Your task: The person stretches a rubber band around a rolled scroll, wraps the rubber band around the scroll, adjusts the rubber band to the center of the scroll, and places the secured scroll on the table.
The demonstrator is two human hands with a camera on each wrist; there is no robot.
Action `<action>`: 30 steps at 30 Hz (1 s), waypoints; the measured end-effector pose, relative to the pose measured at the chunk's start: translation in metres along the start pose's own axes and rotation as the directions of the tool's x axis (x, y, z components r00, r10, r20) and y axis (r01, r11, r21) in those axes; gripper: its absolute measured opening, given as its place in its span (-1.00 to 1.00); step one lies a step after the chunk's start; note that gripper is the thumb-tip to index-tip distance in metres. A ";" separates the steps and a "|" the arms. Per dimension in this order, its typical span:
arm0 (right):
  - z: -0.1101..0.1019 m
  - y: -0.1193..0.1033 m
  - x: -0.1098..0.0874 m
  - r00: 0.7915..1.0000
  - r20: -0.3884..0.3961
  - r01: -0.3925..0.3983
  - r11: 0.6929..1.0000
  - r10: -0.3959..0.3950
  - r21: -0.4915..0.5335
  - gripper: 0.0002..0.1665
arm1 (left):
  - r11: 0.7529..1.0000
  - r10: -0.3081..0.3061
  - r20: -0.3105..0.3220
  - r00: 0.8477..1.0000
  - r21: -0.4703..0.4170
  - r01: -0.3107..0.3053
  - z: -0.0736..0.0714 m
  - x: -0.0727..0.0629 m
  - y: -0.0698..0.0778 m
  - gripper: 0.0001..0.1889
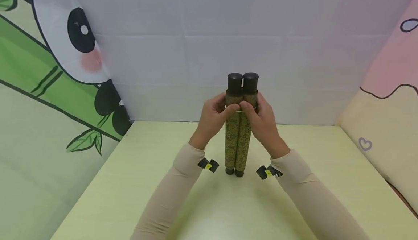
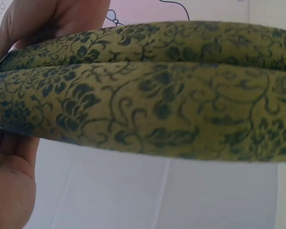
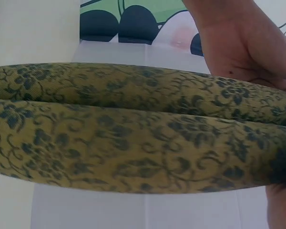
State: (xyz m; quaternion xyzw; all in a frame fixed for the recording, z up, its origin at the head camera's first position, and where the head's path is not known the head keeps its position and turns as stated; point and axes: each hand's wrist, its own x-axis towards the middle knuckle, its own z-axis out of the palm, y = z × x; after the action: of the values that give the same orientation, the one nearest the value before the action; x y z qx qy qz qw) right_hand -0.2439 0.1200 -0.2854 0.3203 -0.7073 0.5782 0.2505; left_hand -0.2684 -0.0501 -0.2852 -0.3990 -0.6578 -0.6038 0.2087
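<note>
A scroll, its two rolls side by side in olive cloth with dark floral scrollwork, stands nearly upright. Black knobs cap both its upper and lower ends. My left hand grips the upper part of the left roll, thumb across the front. On the other side, my right hand grips the right roll at the same height, and the two thumb tips nearly meet. In the left wrist view the patterned rolls fill the middle; the right wrist view likewise shows the rolls close up.
Below the scroll spreads a pale yellow table. A white cloth wall rises behind it, with a cartoon panda and bamboo print at the left and a pink and cream print at the right.
</note>
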 end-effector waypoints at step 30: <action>0.033 0.004 -0.034 0.989 -0.149 -0.014 0.996 0.000 -0.091 -0.04 | 0.998 0.020 -0.031 0.999 -0.057 -0.022 -0.005 -0.029 -0.003 -0.16</action>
State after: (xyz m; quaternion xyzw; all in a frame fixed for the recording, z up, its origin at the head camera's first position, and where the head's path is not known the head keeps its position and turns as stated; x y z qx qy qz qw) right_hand -0.2237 0.0942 -0.3197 0.2618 -0.7136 0.5682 0.3152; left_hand -0.2548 -0.0623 -0.3084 -0.4024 -0.6326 -0.6264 0.2135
